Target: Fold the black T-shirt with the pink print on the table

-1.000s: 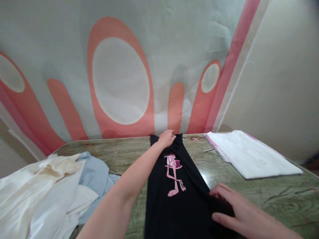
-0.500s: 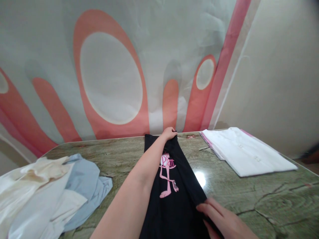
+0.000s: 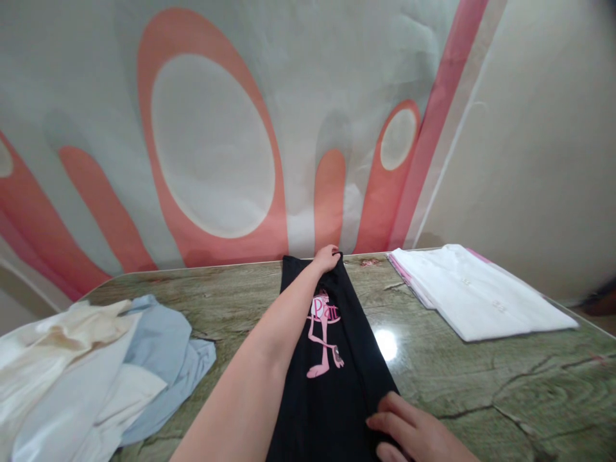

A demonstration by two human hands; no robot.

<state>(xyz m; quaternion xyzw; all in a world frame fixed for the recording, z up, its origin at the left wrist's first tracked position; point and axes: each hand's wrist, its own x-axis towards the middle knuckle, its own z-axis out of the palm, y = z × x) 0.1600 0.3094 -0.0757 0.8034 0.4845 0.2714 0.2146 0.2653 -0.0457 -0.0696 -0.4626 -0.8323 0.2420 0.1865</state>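
A black T-shirt with a pink cartoon figure and lettering lies lengthwise on the table, its right side folded inward in a long strip. My left arm stretches across it, hiding part of the print. At the far end, my left hand is closed on the shirt's far right corner. Near the front, my right hand holds the shirt's right edge, with black cloth between thumb and fingers. The shirt's near end runs out of view.
Folded clothes with a white garment on top lie at the right. A loose heap of cream and light blue clothes sits at the left of the wood-patterned table. A wall with a coral pattern rises behind.
My right hand has moved slightly left, bringing the shirt's right edge inward. My left hand stays at the far corner.
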